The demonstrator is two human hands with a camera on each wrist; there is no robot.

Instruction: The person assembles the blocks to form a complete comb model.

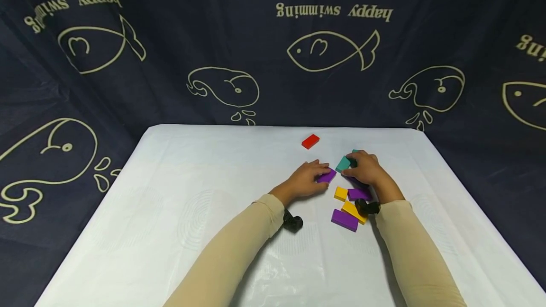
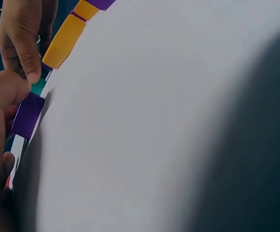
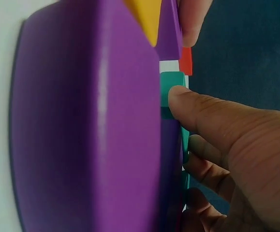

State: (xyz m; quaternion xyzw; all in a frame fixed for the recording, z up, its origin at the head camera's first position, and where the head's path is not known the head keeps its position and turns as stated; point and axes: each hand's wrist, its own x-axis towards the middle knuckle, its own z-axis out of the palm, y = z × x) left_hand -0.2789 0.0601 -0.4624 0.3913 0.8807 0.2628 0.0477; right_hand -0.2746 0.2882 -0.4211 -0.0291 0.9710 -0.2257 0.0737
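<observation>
Pinching the smooth teal rectangular block (image 1: 343, 164), the right hand (image 1: 365, 167) should press lightly; with the left hand (image 1: 304, 180) gripping the smooth purple rectangular block (image 1: 327, 176) just beside it, keep these 2 level on the white-covered table (image 1: 170, 169).

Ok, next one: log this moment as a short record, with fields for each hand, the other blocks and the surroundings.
Left hand: grips a purple block
Right hand: pinches a teal block
Nearer the person: small yellow block, long yellow block, front purple block
Far side: red block, apart from the others
Partly hidden: a teal piece beyond the right hand
Surface: white table
Backdrop: dark cloth with fish, whales and lettering
</observation>
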